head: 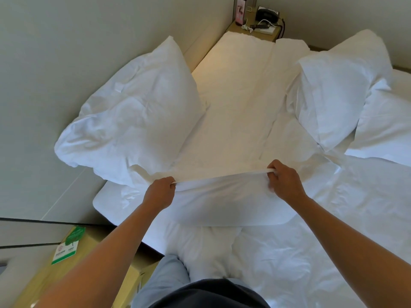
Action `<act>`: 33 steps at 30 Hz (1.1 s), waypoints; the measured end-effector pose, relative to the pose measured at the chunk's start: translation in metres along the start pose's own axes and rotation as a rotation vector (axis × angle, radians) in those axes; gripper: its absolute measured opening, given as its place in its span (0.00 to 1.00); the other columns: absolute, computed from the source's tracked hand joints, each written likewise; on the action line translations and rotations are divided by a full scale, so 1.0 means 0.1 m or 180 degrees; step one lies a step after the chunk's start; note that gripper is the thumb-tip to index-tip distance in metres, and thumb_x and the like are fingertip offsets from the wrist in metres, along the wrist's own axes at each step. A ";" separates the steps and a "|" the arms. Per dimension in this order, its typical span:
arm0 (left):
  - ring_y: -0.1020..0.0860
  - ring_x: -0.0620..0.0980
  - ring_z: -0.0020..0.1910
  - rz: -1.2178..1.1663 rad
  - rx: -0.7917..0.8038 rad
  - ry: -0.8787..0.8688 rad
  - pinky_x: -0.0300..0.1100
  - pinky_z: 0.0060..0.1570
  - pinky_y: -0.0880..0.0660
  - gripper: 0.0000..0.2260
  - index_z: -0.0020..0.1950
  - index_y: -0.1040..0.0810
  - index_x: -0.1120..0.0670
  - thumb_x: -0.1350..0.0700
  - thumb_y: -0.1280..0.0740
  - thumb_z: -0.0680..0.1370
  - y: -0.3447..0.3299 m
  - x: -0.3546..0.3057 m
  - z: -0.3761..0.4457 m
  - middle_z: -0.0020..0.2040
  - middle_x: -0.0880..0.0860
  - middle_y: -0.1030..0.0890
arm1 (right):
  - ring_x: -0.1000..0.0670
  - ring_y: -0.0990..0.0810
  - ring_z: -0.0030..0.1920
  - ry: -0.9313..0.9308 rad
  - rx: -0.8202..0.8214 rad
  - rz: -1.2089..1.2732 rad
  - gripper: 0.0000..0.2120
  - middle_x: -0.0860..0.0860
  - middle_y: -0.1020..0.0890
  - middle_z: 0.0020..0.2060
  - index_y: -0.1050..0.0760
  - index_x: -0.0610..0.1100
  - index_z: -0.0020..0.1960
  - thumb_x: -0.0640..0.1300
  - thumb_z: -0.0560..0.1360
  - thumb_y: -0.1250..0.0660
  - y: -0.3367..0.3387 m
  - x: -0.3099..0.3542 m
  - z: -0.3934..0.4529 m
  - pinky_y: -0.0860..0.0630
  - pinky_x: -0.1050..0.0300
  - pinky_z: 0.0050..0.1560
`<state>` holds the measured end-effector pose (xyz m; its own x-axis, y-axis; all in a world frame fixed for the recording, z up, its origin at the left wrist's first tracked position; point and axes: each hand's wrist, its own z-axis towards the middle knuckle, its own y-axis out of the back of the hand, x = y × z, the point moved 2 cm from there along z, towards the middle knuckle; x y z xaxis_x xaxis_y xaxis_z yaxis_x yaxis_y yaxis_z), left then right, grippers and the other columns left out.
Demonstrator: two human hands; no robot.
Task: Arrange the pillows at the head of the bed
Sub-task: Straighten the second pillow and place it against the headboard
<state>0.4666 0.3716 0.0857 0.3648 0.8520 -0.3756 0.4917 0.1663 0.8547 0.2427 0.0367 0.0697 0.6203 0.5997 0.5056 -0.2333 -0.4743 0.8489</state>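
Three white pillows point(133, 112) point(340, 96) point(222, 203); two hands point(159, 193) point(284, 182); two nightstands point(255, 32) point(66, 258).

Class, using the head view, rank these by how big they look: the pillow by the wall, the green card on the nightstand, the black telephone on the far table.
Largest to smallest, as seen:
1. pillow by the wall
2. green card
3. black telephone
The telephone sits farthest from the camera, so its true size against the card is unsure.

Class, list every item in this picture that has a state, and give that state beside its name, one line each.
Left hand: grips the pillow's near edge.
Right hand: grips the same edge.
Held pillow: lying flat, edge stretched between both hands.
Left pillow: crumpled, leaning on the wall.
Right pillow: propped up on the bedding.
Duvet: rumpled.
Telephone: handset on its cradle.
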 end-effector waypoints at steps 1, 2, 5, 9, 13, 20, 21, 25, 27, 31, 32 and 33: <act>0.20 0.58 0.43 -0.0004 -0.0009 0.0000 0.48 0.45 0.23 0.12 0.49 0.20 0.58 0.56 0.41 0.84 0.01 0.01 0.01 0.43 0.55 0.18 | 0.46 0.18 0.36 -0.0030 0.0007 0.0046 0.06 0.50 0.17 0.34 0.26 0.47 0.47 0.40 0.83 0.36 0.02 0.02 0.00 0.21 0.52 0.40; 0.20 0.57 0.43 -0.0016 -0.0028 0.0004 0.48 0.45 0.23 0.13 0.48 0.20 0.59 0.56 0.42 0.84 0.03 0.02 0.02 0.43 0.55 0.18 | 0.47 0.17 0.36 -0.0032 0.0004 0.0075 0.06 0.50 0.16 0.34 0.26 0.47 0.47 0.41 0.83 0.36 0.04 0.05 0.01 0.20 0.52 0.41; 0.22 0.56 0.41 -0.0116 -0.0116 0.0042 0.46 0.42 0.27 0.14 0.44 0.22 0.58 0.56 0.42 0.84 0.08 0.05 0.05 0.42 0.55 0.19 | 0.52 0.16 0.36 -0.0017 0.0036 0.0063 0.08 0.54 0.15 0.32 0.25 0.49 0.46 0.43 0.83 0.35 0.10 0.13 0.06 0.24 0.58 0.38; 0.26 0.55 0.36 -0.0223 -0.0285 0.0104 0.45 0.38 0.32 0.15 0.37 0.31 0.53 0.57 0.42 0.84 0.23 0.04 0.04 0.33 0.50 0.26 | 0.59 0.17 0.34 0.0070 0.0081 -0.0035 0.10 0.54 0.15 0.31 0.23 0.51 0.43 0.46 0.83 0.33 0.23 0.31 0.23 0.24 0.59 0.39; 0.26 0.55 0.33 -0.0412 -0.0563 0.0122 0.45 0.34 0.34 0.15 0.37 0.30 0.56 0.58 0.42 0.84 0.44 0.05 -0.02 0.30 0.50 0.26 | 0.54 0.16 0.35 0.0293 -0.0045 -0.0097 0.10 0.54 0.15 0.31 0.21 0.49 0.43 0.45 0.83 0.33 0.41 0.58 0.41 0.17 0.52 0.46; 0.23 0.59 0.37 -0.0697 -0.1023 0.0417 0.52 0.39 0.25 0.15 0.42 0.26 0.59 0.55 0.43 0.85 0.80 0.25 -0.23 0.34 0.55 0.23 | 0.47 0.15 0.37 0.0957 -0.0480 -0.0016 0.07 0.52 0.14 0.33 0.18 0.48 0.47 0.43 0.82 0.33 0.59 1.31 0.80 0.16 0.49 0.44; 0.23 0.59 0.37 -0.0717 -0.1103 0.0449 0.53 0.40 0.25 0.15 0.41 0.27 0.59 0.55 0.43 0.85 0.84 0.27 -0.27 0.34 0.55 0.22 | 0.45 0.15 0.38 0.1044 -0.0502 0.0006 0.07 0.52 0.13 0.35 0.17 0.48 0.48 0.44 0.82 0.33 0.60 1.42 0.88 0.16 0.48 0.45; 0.24 0.56 0.35 -0.0789 -0.1356 0.0582 0.51 0.39 0.27 0.16 0.40 0.27 0.59 0.54 0.43 0.85 0.99 0.30 -0.37 0.33 0.55 0.23 | 0.45 0.13 0.42 0.1271 -0.0503 0.0195 0.07 0.50 0.12 0.38 0.16 0.48 0.51 0.45 0.82 0.34 0.60 1.75 1.21 0.16 0.47 0.48; 0.24 0.56 0.35 -0.0774 -0.1375 0.0631 0.50 0.39 0.27 0.16 0.40 0.27 0.58 0.55 0.43 0.85 1.00 0.29 -0.41 0.33 0.54 0.23 | 0.44 0.12 0.44 0.1286 -0.0439 0.0249 0.07 0.49 0.12 0.39 0.16 0.48 0.53 0.45 0.82 0.34 0.54 1.82 1.36 0.16 0.47 0.50; 0.23 0.57 0.36 -0.0838 -0.1181 0.0707 0.48 0.39 0.27 0.15 0.39 0.27 0.55 0.54 0.42 0.85 0.87 0.25 -0.44 0.33 0.52 0.24 | 0.44 0.14 0.47 0.1244 -0.0293 0.0168 0.07 0.48 0.11 0.43 0.16 0.46 0.54 0.44 0.82 0.33 0.33 1.81 1.58 0.18 0.51 0.50; 0.23 0.57 0.37 -0.0853 -0.1127 0.0734 0.47 0.39 0.29 0.15 0.39 0.27 0.54 0.54 0.42 0.85 0.82 0.23 -0.44 0.33 0.51 0.24 | 0.43 0.14 0.47 0.1196 -0.0256 0.0145 0.07 0.47 0.11 0.44 0.16 0.46 0.54 0.43 0.82 0.32 0.26 1.79 1.62 0.20 0.53 0.48; 0.23 0.56 0.38 -0.0864 -0.1069 0.0763 0.46 0.39 0.30 0.15 0.39 0.27 0.53 0.54 0.42 0.85 0.76 0.21 -0.43 0.33 0.50 0.24 | 0.42 0.15 0.47 0.1136 -0.0218 0.0131 0.07 0.47 0.11 0.44 0.16 0.45 0.54 0.43 0.81 0.32 0.20 1.75 1.65 0.23 0.54 0.46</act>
<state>0.4779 0.4231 0.1583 0.0474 0.8394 -0.5414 0.2473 0.5153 0.8206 0.4707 0.0260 0.1496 0.3118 0.7739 0.5513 -0.3097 -0.4658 0.8289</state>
